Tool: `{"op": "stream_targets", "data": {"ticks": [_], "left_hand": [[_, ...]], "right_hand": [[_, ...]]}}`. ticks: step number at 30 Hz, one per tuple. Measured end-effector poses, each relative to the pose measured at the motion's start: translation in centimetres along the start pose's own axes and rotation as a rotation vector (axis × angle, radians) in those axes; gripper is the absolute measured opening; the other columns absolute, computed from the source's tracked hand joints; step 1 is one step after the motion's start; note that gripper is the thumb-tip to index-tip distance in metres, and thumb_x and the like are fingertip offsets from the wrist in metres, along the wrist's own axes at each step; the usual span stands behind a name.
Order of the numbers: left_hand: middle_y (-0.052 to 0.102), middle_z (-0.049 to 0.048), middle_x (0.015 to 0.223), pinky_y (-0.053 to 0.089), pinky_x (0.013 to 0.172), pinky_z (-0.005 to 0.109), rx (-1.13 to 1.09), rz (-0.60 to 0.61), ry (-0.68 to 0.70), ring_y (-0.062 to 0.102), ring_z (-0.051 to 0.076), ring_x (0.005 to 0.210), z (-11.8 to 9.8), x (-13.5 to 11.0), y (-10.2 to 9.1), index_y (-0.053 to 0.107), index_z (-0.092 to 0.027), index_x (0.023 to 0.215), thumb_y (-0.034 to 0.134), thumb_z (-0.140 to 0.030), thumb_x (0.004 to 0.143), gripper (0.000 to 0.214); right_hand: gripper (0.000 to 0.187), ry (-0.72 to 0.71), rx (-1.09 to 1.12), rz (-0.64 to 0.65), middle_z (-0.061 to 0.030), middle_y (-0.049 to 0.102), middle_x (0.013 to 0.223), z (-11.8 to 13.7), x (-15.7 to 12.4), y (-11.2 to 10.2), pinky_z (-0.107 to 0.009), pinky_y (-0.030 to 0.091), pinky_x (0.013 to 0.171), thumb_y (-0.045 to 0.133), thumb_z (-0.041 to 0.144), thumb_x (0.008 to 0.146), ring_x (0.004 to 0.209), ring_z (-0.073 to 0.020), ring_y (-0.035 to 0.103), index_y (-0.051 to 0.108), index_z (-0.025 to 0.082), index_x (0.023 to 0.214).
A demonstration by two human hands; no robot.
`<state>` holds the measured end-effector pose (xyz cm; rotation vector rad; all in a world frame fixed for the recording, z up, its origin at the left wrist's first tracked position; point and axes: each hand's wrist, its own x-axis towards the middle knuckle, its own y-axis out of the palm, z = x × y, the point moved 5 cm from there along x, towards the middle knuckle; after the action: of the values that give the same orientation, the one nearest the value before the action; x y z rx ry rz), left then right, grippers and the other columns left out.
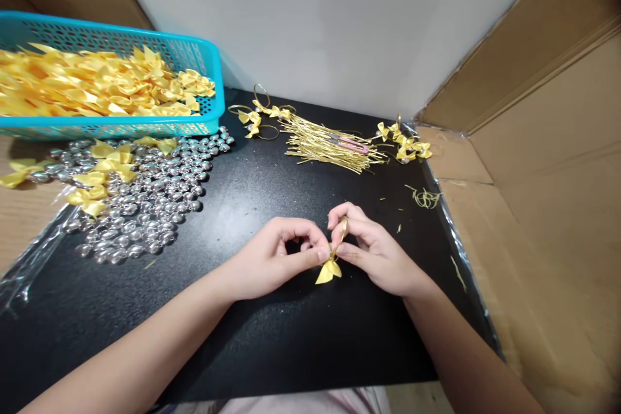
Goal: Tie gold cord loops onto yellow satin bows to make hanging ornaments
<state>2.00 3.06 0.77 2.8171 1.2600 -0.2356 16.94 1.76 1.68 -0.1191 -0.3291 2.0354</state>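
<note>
In the head view, the bow [328, 272] is just below centre, between the two hands, over the tabletop [272, 349]. The left hand [276, 255] pinches its top, thumb against forefinger — likely to steady it — while the right hand [376, 249] pinches the looped wire [344, 230] beside it, probably for control. Forearms slant in from the bottom corners. The basket [219, 84] and beads [160, 200], upper left, seem placed for easy reach.

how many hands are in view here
2: the left hand, its fingertips at the top of the yellow bow, and the right hand, facing it with the gold loop at its fingers. Some fingers are partly hidden; no other hand shows.
</note>
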Motion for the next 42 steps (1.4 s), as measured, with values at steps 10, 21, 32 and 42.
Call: {"op": "stream_targets", "data": {"ticks": [10, 21, 32, 42], "left_hand": [[0.059, -0.0006, 0.064, 0.035, 0.060, 0.024, 0.048, -0.118, -0.039, 0.046, 0.011, 0.062, 0.5, 0.1, -0.4, 0.068, -0.014, 0.073, 0.065, -0.036, 0.083, 0.025], [0.071, 0.0024, 0.072, 0.042, 0.070, 0.029, 0.446, -0.287, 0.301, 0.057, 0.015, 0.069, -1.0, -0.4, -0.5, 0.071, -0.018, 0.079, 0.062, -0.024, 0.087, 0.013], [0.073, 0.0007, 0.074, 0.040, 0.073, 0.031, 0.629, -0.293, 0.369, 0.062, 0.015, 0.071, -1.0, -0.5, -0.5, 0.070, -0.020, 0.079, 0.063, -0.020, 0.087, 0.010], [0.072, 0.0008, 0.073, 0.039, 0.073, 0.031, 0.598, -0.276, 0.313, 0.060, 0.015, 0.068, -1.2, -0.5, -0.4, 0.067, -0.018, 0.075, 0.061, -0.023, 0.088, 0.015]], "right_hand": [[0.009, -0.014, -0.017, -0.202, -0.0061, 0.060, 0.102, 0.5, -0.2, 0.0, -0.042, 0.044, 0.095, 0.070, 0.022, 0.078, 0.103, -0.0228, 0.057, 0.064, 0.022, 0.085], [0.005, 0.052, -0.228, -0.348, -0.0066, 0.070, 0.097, 0.6, -0.4, 0.3, -0.041, 0.047, 0.088, 0.074, 0.019, 0.077, 0.100, -0.0230, 0.059, 0.071, 0.022, 0.073], [0.013, 0.056, -0.295, -0.349, -0.0044, 0.071, 0.098, 0.4, -0.4, -0.1, -0.044, 0.045, 0.092, 0.076, 0.016, 0.073, 0.102, -0.0241, 0.057, 0.069, 0.023, 0.066], [0.012, 0.021, -0.298, -0.351, -0.0057, 0.062, 0.099, 0.6, -0.2, 0.1, -0.043, 0.043, 0.092, 0.068, 0.015, 0.075, 0.102, -0.0236, 0.053, 0.062, 0.022, 0.067]]}}
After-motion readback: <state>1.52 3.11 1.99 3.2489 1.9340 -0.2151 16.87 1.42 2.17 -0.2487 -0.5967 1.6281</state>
